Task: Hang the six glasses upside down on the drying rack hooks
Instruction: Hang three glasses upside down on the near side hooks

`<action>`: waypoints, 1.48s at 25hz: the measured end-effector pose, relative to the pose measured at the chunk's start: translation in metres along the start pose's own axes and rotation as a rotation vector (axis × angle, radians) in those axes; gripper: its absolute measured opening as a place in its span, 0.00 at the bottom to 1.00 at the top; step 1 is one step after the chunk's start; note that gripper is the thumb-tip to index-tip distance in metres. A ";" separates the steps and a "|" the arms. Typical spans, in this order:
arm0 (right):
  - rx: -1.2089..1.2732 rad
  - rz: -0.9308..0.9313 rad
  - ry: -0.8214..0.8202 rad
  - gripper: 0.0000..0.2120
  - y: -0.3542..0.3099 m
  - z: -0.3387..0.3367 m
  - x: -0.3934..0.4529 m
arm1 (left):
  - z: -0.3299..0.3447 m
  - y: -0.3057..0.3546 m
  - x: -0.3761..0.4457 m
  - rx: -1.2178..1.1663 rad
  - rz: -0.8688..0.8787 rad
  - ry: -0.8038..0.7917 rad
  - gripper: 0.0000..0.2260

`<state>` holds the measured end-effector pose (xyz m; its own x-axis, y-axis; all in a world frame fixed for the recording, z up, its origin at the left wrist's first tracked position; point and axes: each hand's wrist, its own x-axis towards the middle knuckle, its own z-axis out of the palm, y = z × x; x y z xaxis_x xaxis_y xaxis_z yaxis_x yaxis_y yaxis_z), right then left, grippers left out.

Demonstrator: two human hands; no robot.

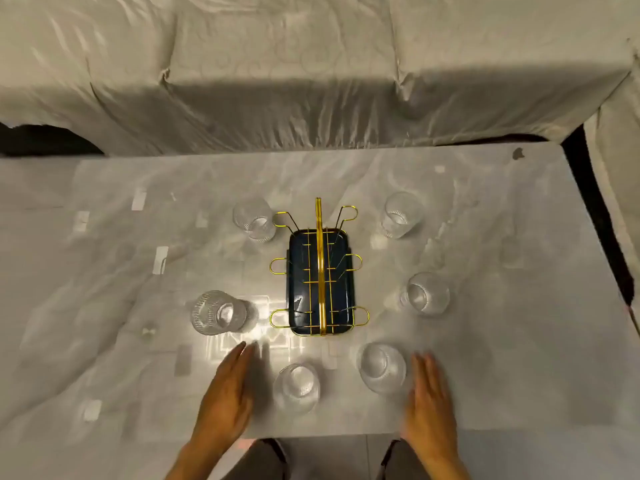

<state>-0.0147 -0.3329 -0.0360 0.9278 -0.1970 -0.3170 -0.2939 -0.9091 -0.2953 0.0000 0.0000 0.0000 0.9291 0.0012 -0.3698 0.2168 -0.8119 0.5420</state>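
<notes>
We are looking through a single wide-angle camera worn on the head, facing forward and steeply down, so the table [104, 271] is filling the middle of the frame with its near edge running along the bottom. We are seeing the drying rack [320, 282] almost from straight above at the centre, near enough that both hands are entering from the bottom edge. Farther off, the covered sofa [277, 81] is taking up the top of the frame, its lines bending with the lens.

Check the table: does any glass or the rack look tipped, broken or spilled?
Nothing stands out. All six glasses stand on the table around the drying rack, its hooks bare; no spill or breakage shows.
</notes>
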 end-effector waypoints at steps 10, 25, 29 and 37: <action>-0.024 -0.207 0.433 0.30 0.041 0.101 0.052 | 0.115 -0.078 0.055 0.371 0.182 0.220 0.41; -0.114 -0.202 0.315 0.28 0.050 0.107 0.008 | 0.137 -0.074 0.020 0.220 0.166 0.417 0.25; -0.097 -0.169 0.386 0.27 0.033 0.120 -0.028 | 0.138 -0.077 0.016 0.138 0.208 0.471 0.25; 0.260 -0.718 0.307 0.10 -0.047 0.131 -0.027 | 0.137 -0.050 0.018 -0.419 0.360 0.220 0.51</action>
<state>-0.0565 -0.2367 -0.1315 0.9207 0.2738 0.2780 0.3858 -0.7452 -0.5439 -0.0351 -0.0392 -0.1377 0.9967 -0.0745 0.0335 -0.0656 -0.4844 0.8724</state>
